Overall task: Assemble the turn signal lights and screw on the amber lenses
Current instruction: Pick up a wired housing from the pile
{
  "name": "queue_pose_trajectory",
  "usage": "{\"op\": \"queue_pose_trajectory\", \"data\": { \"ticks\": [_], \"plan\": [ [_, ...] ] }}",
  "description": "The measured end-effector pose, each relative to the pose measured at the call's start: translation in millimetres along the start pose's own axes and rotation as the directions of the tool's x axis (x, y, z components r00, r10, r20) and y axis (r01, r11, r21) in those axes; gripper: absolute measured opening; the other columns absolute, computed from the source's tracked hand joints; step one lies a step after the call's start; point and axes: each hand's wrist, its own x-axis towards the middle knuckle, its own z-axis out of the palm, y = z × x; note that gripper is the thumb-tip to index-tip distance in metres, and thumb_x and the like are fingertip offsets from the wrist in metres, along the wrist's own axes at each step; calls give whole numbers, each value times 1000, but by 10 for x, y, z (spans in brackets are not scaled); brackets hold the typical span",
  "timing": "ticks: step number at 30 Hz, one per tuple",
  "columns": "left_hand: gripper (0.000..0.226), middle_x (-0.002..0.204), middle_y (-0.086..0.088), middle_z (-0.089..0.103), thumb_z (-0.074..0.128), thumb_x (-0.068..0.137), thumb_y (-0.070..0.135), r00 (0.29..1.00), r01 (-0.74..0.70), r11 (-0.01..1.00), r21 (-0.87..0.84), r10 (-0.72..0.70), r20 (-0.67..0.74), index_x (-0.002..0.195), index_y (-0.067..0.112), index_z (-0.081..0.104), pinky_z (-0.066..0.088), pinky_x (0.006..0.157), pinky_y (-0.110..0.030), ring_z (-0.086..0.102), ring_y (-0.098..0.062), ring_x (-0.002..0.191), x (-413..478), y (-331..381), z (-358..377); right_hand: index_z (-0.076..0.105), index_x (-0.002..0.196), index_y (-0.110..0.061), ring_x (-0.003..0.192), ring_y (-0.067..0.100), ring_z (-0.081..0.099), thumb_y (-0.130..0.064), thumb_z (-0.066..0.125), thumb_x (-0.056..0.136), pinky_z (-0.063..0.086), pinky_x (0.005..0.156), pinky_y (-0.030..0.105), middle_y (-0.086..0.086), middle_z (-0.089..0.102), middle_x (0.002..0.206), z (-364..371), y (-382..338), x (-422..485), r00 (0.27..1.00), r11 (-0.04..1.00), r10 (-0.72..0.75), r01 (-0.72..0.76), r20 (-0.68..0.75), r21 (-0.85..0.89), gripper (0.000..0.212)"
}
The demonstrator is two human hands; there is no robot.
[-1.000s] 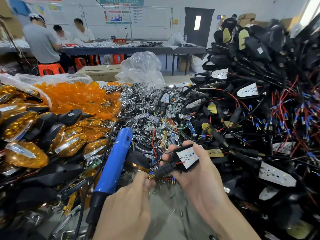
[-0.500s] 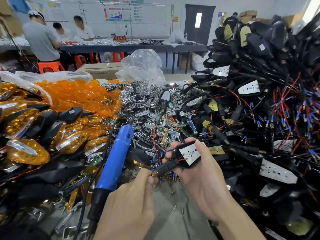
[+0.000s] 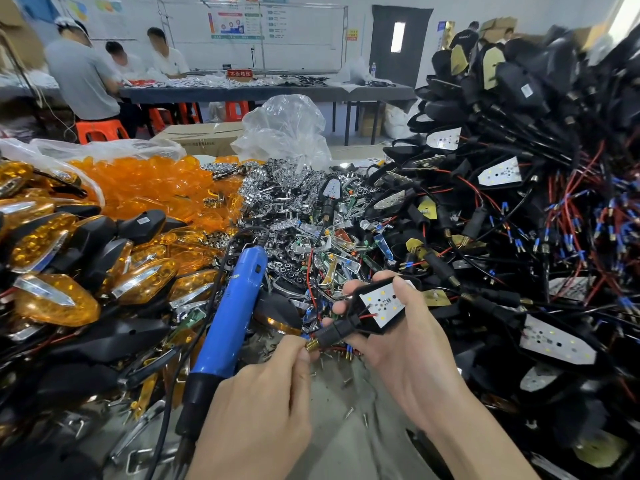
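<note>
1. The only writing I can read is a red sign (image 3: 239, 73) on the far table, which says 不合格区. The posters on the whiteboard (image 3: 304, 36) and the small white stickers on the black housings are too small to read.
2. To my left is a pile of loose amber lenses (image 3: 145, 185), with finished lights (image 3: 55, 303) in front of it.
3. Chrome reflectors (image 3: 277, 188) are heaped in the middle, with a crumpled clear plastic bag (image 3: 287, 129) behind them.
4. A tall tangle of black housings with red and black wires (image 3: 519, 202) fills my right side.
5. A blue electric screwdriver (image 3: 232, 313) leans just beside my left hand (image 3: 263, 410). I can't tell whether my palm touches it.
6. Loose screws (image 3: 348, 414) lie on the grey table (image 3: 339, 445) between my wrists.
7. The turn signal light (image 3: 381, 306) is above the table in my right hand (image 3: 408, 351). My fingers are curled round its black body and its white LED board faces up.
8. My left thumb and forefinger pinch its threaded brass stem (image 3: 311, 345).
</note>
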Motion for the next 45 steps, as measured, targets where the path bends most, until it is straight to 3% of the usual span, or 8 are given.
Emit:
{"op": "queue_pose_trajectory", "data": {
  "ticks": [10,16,20,23,27,35,41,45],
  "plan": [
    [61,60,4,52,-12,77,59,992,41,996,81,-51,120,107,42,38,43,61,-21,57,-7,63,-5,28,-36,57,98,-14,74,34,69,-30,53,90,60,75,50,19,70,92,12,-13,-15,1000,1000,10,-10,-6,2,19],
    [57,65,9,52,-13,77,58,988,32,990,138,-53,147,107,45,34,39,57,-18,53,-4,62,-6,57,-42,60,94,-12,67,33,68,-23,42,107,60,64,47,20,71,87,-8,43,17,994,998,-47,42,-95,-57,25],
    [31,71,10,57,10,95,54,987,31,993,114,-48,151,108,45,37,44,65,-20,58,-5,72,-3,62,-31,59,96,-11,67,34,67,-22,40,108,59,64,48,21,71,89,-51,51,31,990,991,-58,41,-128,-129,25],
    [30,86,24,64,21,89,52,988,107,993,-43,-101,118,104,51,46,46,70,-19,58,2,83,-3,94,-60,57,98,-11,66,34,67,-22,40,108,59,62,47,22,71,89,-66,43,48,988,988,-44,21,-145,-156,23],
    [26,99,39,58,32,90,44,992,124,978,-169,-124,8,98,52,56,49,74,-23,58,5,89,8,111,-94,55,100,-10,66,34,67,-21,39,108,59,62,46,22,71,87,-73,41,50,990,991,-41,22,-138,-136,21],
    [19,101,36,56,39,94,40,990,110,976,-188,-124,-64,97,51,54,49,67,-27,59,-1,78,74,86,-102,56,101,-11,67,33,68,-21,39,109,60,66,48,21,72,88,-78,35,43,986,987,-42,15,-162,-162,21],
    [19,84,23,62,42,99,36,998,65,994,-89,-66,-16,111,42,55,41,58,-24,56,4,68,523,35,-170,55,102,-10,68,33,69,-20,38,109,60,67,50,20,72,86,-56,24,51,986,991,-29,7,-163,-133,20],
    [29,118,10,64,41,104,23,990,69,993,99,-80,112,129,26,55,52,84,-31,59,-3,92,1011,-31,-154,53,106,-8,68,32,70,-19,37,109,61,62,45,19,73,85,-42,5,32,989,993,-18,0,-150,-116,20]
  ]
}}
